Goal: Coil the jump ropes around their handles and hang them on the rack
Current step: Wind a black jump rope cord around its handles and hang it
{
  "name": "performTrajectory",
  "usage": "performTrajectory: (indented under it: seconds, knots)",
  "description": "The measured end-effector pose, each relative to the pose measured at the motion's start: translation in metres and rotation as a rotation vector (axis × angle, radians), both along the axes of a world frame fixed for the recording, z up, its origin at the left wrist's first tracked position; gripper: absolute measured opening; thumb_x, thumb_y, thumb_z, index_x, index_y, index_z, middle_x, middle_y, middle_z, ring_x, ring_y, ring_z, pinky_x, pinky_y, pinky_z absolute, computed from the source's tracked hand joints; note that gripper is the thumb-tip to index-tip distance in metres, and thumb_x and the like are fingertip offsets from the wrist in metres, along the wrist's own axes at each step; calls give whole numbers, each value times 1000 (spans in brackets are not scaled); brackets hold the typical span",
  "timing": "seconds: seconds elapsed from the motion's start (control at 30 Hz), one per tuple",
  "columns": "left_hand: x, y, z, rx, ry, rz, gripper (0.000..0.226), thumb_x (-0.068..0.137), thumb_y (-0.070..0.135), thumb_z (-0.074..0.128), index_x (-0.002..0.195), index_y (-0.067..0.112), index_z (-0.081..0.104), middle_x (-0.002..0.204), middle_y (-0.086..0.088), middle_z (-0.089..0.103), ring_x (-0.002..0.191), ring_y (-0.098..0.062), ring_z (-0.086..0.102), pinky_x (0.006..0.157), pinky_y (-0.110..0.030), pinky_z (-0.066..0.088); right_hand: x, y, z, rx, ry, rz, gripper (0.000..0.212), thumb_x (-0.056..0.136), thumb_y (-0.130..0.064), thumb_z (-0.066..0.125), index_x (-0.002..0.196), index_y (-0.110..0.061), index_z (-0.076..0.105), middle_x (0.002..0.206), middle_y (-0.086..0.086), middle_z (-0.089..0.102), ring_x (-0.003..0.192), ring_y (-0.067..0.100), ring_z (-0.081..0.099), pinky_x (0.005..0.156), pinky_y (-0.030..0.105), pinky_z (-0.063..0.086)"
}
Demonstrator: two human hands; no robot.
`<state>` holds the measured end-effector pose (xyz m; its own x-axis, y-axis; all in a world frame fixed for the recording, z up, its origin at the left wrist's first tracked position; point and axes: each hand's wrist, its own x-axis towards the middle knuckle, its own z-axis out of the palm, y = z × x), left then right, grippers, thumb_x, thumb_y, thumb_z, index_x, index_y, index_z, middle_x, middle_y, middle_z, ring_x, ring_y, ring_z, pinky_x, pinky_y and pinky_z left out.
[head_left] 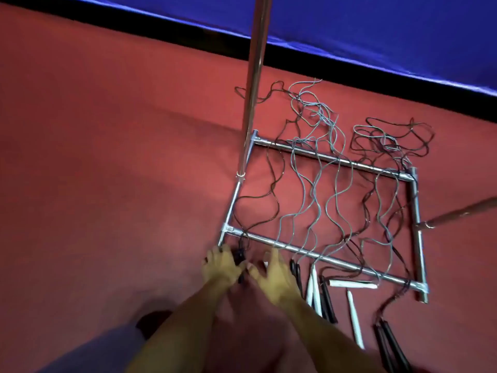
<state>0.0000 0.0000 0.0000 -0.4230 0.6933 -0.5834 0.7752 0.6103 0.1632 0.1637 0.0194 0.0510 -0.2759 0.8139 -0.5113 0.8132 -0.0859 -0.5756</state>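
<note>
Red floor (pixel 107 157) fills nearly the whole view, and a blue mat (pixel 376 30) with a black edge runs along the top from twelve o'clock down to three. On the floor sits the chrome rack (pixel 322 157), its rectangular base frame lying flat right of centre, one upright pole rising from the frame's left side to twelve o'clock and a second pole leaving the right side toward three.

Draped across that base are the jump ropes (pixel 317 205), black and grey cords running in wavy lines from the near bar over the far bar, then bunching in loose tangles beyond it at one o'clock. Their handles lie on the floor just this side of the near bar, toward five o'clock: white handles (pixel 352 283) and black handles (pixel 329 302) side by side, some touching, with one more black pair down at the bottom edge.

Both hands are at the frame's near left corner, around six o'clock. The left hand (pixel 220 267) has its fingers spread and bent over a dark bundle of cord (pixel 240 254); blur hides whether that grip is closed on it, so I cannot tell. The right hand (pixel 271 274) is just beside it, fingers splayed wide, grip loose and holding nothing that shows.
</note>
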Motion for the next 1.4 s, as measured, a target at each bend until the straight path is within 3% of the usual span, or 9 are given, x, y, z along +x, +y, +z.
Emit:
performTrajectory:
  seconds: [0.17, 0.3, 0.4, 0.53, 0.8, 1.03, 1.17, 1.3, 1.4]
  knots:
    - [16, -2, -26, -8, -44, 31, 60, 94, 58, 62, 140, 22, 48, 135, -10, 61, 127, -36, 61, 101, -47, 48, 9, 12, -16, -10, 11, -18, 60, 87, -67, 59, 130, -28, 44, 132, -2, 63, 118, 27, 65, 92, 40, 52]
    - [13, -3, -37, 235, -468, 283, 11, 89, 23, 78, 95, 27, 70, 93, -4, 75, 93, -33, 73, 81, -40, 55, 7, 17, -9, -52, 10, -16, 54, 94, -62, 59, 130, -23, 46, 129, 0, 64, 116, 28, 63, 92, 38, 50]
    - [15, 0, -6, 443, -722, 350, 27, 80, -1, 81, 78, 23, 69, 69, 8, 70, 67, -9, 63, 67, -32, 53, 0, 23, 5, -144, 120, -86, 55, 91, -67, 59, 124, -24, 58, 120, -3, 70, 112, 22, 66, 97, 38, 52]
    - [22, 8, 63, 533, -805, 308, 19, 68, 0, 64, 66, 18, 63, 63, 7, 65, 63, -10, 57, 62, -34, 51, -18, 29, 39, -153, 354, -265, 65, 78, -72, 62, 118, -21, 66, 106, 1, 76, 104, 23, 72, 98, 45, 56]
    - [37, -7, 263, 712, -666, 14, 12, 80, 15, 63, 69, 20, 62, 55, 2, 60, 54, -3, 45, 55, -33, 46, -9, 15, 222, 155, 470, -169, 9, 110, -26, 47, 106, -20, 52, 92, -4, 62, 83, 12, 59, 82, 34, 48]
    - [27, -34, 439, 1041, -479, 23, 31, 89, 40, 55, 96, 19, 77, 91, 4, 75, 82, -10, 65, 83, -31, 51, 54, -11, 397, 595, 315, 28, 11, 108, -42, 39, 106, -33, 45, 91, -9, 71, 74, 19, 68, 74, 45, 55]
    - [69, -33, 548, 1136, -845, -54, 50, 99, 52, 42, 117, 18, 74, 122, -4, 72, 116, -14, 64, 109, -28, 43, 91, -43, 508, 890, 299, 173, 13, 108, -42, 42, 116, -33, 47, 93, -6, 67, 83, 25, 62, 73, 43, 51]
    - [107, -59, 628, 1063, -1193, -145, 77, 99, 68, 37, 71, 6, 72, 75, -21, 73, 77, -34, 71, 88, -40, 57, 129, -75, 591, 1111, 377, 131, 14, 109, -36, 44, 120, -31, 51, 85, -11, 60, 74, 16, 53, 67, 38, 45]
    - [122, -78, 643, 1092, -1174, -244, 62, 100, 60, 52, 73, 4, 60, 50, -14, 52, 46, -25, 50, 70, -48, 59, 154, -81, 615, 1119, 388, 48, 19, 107, -47, 39, 113, -33, 50, 78, -4, 60, 69, 23, 56, 67, 47, 49]
